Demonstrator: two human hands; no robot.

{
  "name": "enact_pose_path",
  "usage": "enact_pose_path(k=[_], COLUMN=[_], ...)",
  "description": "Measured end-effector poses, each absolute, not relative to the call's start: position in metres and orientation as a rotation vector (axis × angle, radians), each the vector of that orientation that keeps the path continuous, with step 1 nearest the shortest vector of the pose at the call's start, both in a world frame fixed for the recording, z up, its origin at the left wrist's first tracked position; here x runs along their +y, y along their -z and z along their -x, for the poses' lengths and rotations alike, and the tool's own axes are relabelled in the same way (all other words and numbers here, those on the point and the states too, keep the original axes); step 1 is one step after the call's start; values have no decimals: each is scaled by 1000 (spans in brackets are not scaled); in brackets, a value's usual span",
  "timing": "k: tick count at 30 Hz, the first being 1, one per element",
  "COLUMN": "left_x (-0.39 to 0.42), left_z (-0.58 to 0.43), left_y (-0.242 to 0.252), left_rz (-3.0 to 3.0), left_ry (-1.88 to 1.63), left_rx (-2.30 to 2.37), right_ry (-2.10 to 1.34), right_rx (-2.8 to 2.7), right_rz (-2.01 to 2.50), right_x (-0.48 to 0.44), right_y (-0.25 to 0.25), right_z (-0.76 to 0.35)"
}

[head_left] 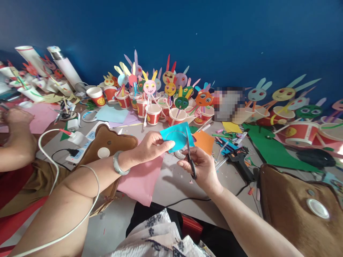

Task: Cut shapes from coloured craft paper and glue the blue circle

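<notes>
A blue sheet of paper (179,137) with a circle drawn on it is pinched by its left edge between the thumb and fingers of my left hand (154,145). Black-handled scissors (190,160) sit in my right hand (202,167), fingers wrapped round the handles. Their blades point away from me and lie across the right side of the blue paper, close to the drawn line. Under the hands, a pink sheet (142,178) and an orange piece of paper (204,142) rest on the table.
Paper cups (153,114) with paper rabbit faces stand along the blue wall. A glue gun (239,162) and a green sheet (278,150) lie right. At left are a power strip (83,142), a brown cushion-like pouch (107,142), a white cable (48,142) and another person's arm (18,139).
</notes>
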State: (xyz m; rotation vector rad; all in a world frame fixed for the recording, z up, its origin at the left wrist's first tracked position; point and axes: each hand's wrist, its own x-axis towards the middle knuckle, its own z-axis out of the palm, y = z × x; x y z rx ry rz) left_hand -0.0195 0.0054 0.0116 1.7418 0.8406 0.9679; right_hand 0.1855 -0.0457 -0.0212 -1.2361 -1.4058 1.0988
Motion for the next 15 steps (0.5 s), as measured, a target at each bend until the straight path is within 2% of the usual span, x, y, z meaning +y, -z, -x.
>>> enact_pose_path(k=[15], left_x=[5], left_z=[19], left_y=[-10], left_rz=[-1729], left_ry=[-960], left_rx=[796], right_ry=[-1106], right_rx=[-1439], right_rz=[1222], right_x=[-44], right_y=[18], right_z=[-185])
